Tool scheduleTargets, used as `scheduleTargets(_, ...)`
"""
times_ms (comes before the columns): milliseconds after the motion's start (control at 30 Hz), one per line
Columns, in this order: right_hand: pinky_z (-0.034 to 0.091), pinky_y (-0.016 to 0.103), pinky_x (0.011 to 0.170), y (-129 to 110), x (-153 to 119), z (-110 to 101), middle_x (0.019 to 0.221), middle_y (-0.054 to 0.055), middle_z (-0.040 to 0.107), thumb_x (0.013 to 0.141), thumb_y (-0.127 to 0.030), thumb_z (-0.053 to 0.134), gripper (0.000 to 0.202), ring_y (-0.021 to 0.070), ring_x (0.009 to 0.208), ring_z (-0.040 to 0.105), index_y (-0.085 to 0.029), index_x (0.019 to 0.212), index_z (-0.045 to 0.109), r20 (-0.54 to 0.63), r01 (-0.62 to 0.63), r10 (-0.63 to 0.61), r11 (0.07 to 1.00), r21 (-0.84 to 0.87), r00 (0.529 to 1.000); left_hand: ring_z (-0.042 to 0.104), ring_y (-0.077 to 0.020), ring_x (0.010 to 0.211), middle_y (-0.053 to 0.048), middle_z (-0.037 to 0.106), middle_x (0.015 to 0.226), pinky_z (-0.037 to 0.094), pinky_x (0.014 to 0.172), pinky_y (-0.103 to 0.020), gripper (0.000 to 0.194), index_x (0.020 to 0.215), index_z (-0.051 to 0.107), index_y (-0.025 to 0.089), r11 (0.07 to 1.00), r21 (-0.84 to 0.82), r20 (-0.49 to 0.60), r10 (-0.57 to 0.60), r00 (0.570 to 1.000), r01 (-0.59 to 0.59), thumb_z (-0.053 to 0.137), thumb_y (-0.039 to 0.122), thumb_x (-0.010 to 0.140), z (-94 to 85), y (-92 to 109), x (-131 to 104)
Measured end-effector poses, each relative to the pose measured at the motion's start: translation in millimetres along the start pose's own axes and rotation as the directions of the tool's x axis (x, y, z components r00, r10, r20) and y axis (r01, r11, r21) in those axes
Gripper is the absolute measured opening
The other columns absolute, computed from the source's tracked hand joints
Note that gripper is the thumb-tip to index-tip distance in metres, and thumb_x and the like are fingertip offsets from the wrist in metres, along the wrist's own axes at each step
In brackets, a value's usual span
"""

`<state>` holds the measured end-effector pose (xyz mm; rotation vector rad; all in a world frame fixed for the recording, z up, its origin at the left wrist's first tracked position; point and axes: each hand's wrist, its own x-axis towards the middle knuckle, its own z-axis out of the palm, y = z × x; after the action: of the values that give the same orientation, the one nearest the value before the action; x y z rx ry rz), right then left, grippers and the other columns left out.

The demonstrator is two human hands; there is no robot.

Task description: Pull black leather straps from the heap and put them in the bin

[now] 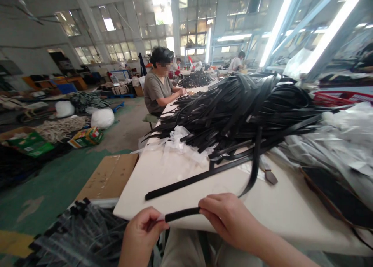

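My left hand pinches the near end of a thin black strap, with a bit of clear plastic at my fingertips. My right hand grips the same strap a little further along, just over the near edge of the white table. Another long black strap lies flat across the table just beyond my hands. A big heap of black straps covers the table's middle, with crumpled clear plastic bags at its left side.
A flattened cardboard box leans beside the table at left, and bagged black straps are piled low left. Another person sits working further along the table. Clear bags and a red crate are at right.
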<state>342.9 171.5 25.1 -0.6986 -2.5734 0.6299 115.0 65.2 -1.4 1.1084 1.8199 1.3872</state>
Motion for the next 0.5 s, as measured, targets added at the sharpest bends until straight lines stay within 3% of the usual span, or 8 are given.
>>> scheduleTargets(367, 0.029, 0.028, 0.058, 4.4, -8.2, -3.1, 0.07, 0.0, 0.06, 0.098, -0.023, 0.038, 0.024, 0.0144, 0.062, 0.054, -0.022, 0.079, 0.052, -0.015, -0.021, 0.022, 0.999, 0.026, 1.0, 0.052, -0.0148, 0.056, 0.003, 0.056, 0.056, 0.042, 0.055, -0.021, 0.016, 0.055, 0.062, 0.019, 0.999, -0.038, -0.004, 0.021, 1.0, -0.021, 0.075, 0.025, 0.062, 6.1, 9.7, -1.7)
scheduleTargets(500, 0.029, 0.028, 0.057, 4.2, -9.5, -4.0, 0.069, 0.0, 0.061, 0.097, -0.022, 0.039, 0.023, 0.0135, 0.06, 0.055, -0.022, 0.078, 0.051, -0.039, -0.021, 0.021, 1.0, 0.001, 0.999, 0.053, -0.0154, 0.056, 0.002, 0.057, 0.055, 0.044, 0.055, -0.021, 0.027, 0.054, 0.063, 0.02, 0.999, -0.029, 0.012, 0.045, 0.999, -0.045, 0.081, 0.039, 0.062, 6.9, 8.7, -1.7)
